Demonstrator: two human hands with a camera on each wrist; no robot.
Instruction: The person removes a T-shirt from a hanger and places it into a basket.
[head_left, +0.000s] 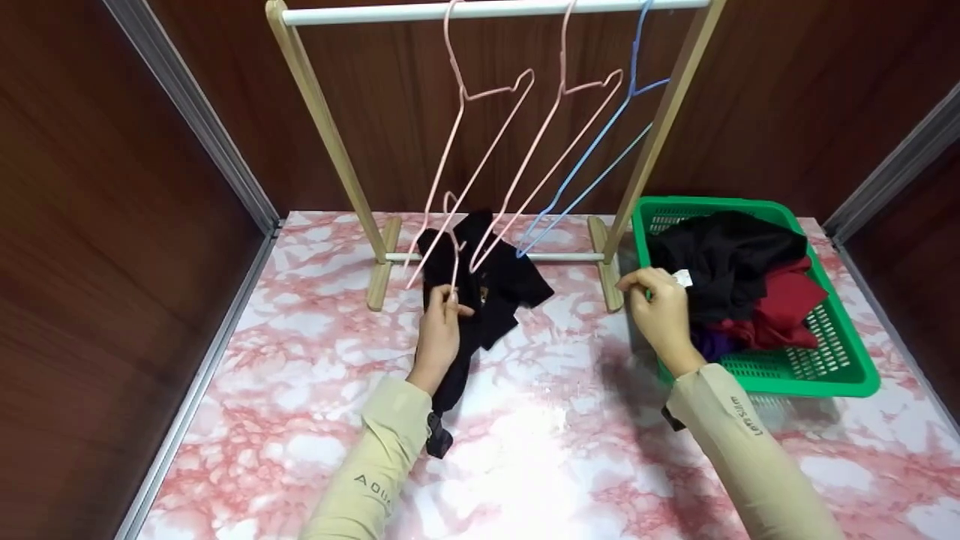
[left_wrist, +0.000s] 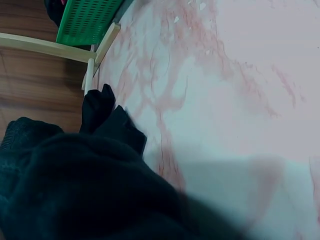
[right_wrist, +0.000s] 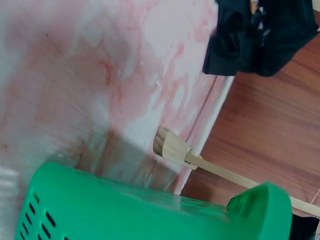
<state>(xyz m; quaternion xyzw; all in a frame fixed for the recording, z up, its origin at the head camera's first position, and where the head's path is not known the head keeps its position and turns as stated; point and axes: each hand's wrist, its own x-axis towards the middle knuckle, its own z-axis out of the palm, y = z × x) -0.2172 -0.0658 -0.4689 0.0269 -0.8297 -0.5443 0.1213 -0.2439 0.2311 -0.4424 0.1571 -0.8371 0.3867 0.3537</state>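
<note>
My left hand [head_left: 439,334] grips a pink clothes hanger [head_left: 455,259] just below its hook, in the middle of the head view. A black garment [head_left: 495,300] hangs from that hand, its folds reaching down beside the wrist. Dark cloth [left_wrist: 85,185] from it fills the lower left of the left wrist view. My right hand [head_left: 660,307], fingers loosely bent and holding nothing visible, hovers by the left rim of a green basket [head_left: 844,386]. Inside the basket lie a black garment [head_left: 731,247] with a white tag, a red one [head_left: 787,307] and some purple cloth [head_left: 712,343].
A wooden rack [head_left: 322,112] with a white top rail [head_left: 510,9] stands at the back. Two pink hangers [head_left: 442,176] and a blue hanger [head_left: 581,180] hang on it, in front of my left hand. Brown panels [head_left: 90,262] enclose the marbled tabletop [head_left: 300,420].
</note>
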